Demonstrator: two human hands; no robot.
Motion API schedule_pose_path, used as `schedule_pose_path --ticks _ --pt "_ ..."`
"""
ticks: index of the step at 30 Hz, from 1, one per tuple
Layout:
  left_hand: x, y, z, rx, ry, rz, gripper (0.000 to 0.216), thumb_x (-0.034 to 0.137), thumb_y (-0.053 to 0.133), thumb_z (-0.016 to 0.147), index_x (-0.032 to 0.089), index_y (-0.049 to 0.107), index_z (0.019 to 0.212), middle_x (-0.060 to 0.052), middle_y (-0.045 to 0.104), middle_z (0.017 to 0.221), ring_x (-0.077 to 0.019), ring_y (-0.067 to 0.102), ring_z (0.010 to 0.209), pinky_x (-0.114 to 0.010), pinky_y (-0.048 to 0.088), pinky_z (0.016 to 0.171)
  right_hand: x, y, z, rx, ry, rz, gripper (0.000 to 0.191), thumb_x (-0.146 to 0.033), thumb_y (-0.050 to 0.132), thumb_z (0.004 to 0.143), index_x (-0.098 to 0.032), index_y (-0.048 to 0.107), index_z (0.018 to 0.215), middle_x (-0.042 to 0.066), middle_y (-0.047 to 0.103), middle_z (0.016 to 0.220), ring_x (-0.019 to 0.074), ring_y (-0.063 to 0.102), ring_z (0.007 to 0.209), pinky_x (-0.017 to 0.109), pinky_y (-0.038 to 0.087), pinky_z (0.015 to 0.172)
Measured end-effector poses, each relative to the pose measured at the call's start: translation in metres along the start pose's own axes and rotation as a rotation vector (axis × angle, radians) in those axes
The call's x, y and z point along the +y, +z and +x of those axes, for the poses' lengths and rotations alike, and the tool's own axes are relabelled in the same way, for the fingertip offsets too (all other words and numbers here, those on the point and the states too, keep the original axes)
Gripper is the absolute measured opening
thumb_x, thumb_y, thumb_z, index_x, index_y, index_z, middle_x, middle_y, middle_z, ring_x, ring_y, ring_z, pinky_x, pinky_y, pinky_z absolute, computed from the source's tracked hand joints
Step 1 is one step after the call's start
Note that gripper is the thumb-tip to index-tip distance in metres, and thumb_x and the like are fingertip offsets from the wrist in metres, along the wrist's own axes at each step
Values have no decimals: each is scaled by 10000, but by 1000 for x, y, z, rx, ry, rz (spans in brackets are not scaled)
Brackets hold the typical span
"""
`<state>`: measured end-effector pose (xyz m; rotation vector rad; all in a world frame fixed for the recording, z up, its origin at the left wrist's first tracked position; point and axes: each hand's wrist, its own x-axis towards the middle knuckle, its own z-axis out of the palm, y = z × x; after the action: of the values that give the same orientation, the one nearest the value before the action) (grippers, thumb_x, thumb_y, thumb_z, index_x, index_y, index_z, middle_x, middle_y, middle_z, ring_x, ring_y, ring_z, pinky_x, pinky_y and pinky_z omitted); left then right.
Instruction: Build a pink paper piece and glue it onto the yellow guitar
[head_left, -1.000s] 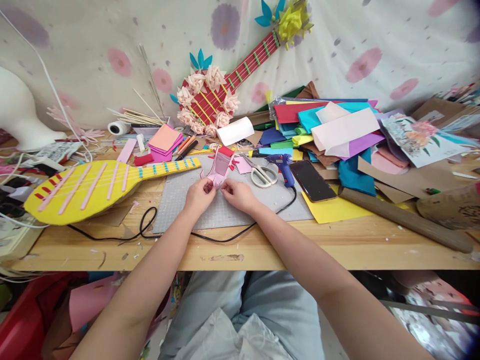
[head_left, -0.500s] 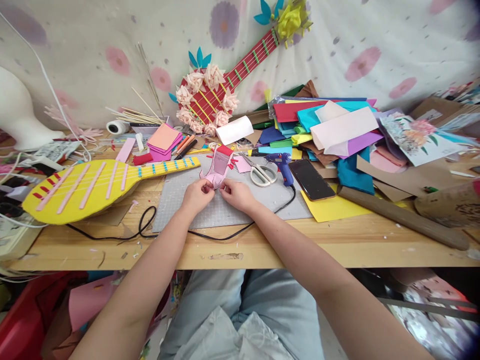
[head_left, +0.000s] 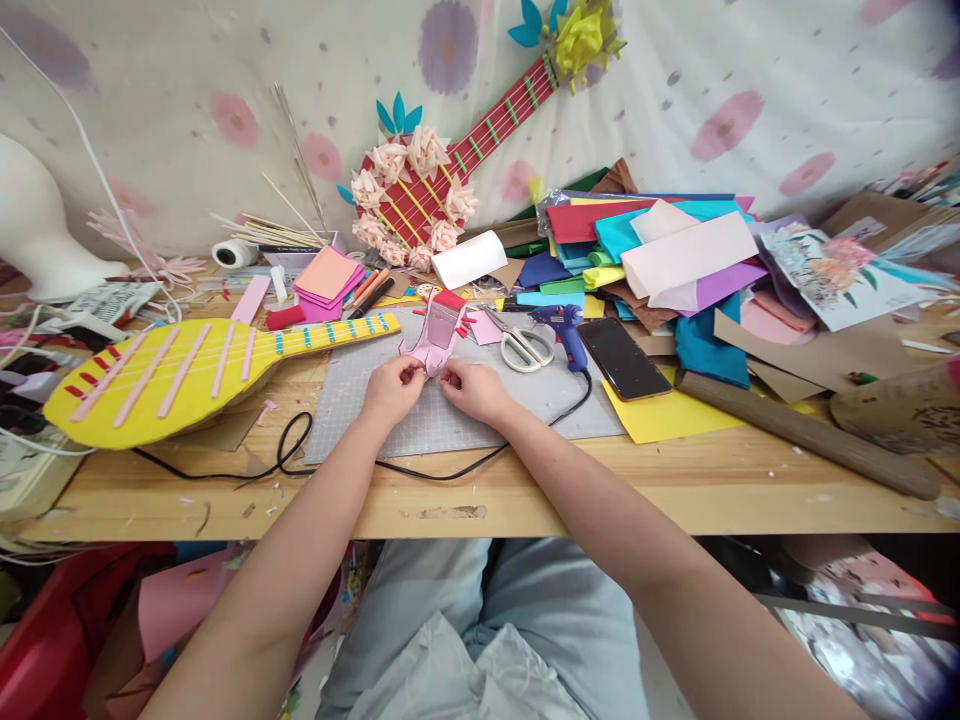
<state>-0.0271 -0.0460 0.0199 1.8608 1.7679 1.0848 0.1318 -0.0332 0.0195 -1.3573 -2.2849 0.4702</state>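
Where hands (head_left: pixel 394 388) (head_left: pixel 478 388) nearly meet, pink paper (head_left: pixel 441 330) sits.

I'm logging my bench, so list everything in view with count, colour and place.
table: one, light wood, centre
curtain: one, white, back
cutting mat: one, grey, table's centre
pink piece: one, pink and red, over cutting mat
scissors: one pair, whitish, right of pink piece
glue gun: one, blue, right of scissors
yellow sheet: one, yellow, right front
phone: one, black, partly on yellow sheet
paper pile: many sheets, mixed, back right
thick stick: one, brown, right front
yellow guitar: one, yellow, left
red guitar: one, red, pale flowers, back
thin sticks: several, tan, back left
other clutter: uncounted, mixed, edges
left hand: one, bare, at pink piece
right hand: one, bare, at pink piece
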Motion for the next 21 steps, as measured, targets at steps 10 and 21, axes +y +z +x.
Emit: schedule_pose_path --ticks 10,21 --pt "4 1 -1 -46 -26 108 134 285 530 708 176 605 685 -16 645 672 -127 554 593 -249 408 603 -4 -1 0 -13 5 -59 196 -263 420 816 -208 597 882 3 672 822 142 572 716 240 306 579" --pt "-2 4 0 -44 -32 84 167 311 530 705 167 605 664 -19 652 662 -129 570 595 -244 401 588 -7 2 0 -20 4 -123 209 -256 409 841 -197 582 940 47 656 878 167 566 805 251 339 644"
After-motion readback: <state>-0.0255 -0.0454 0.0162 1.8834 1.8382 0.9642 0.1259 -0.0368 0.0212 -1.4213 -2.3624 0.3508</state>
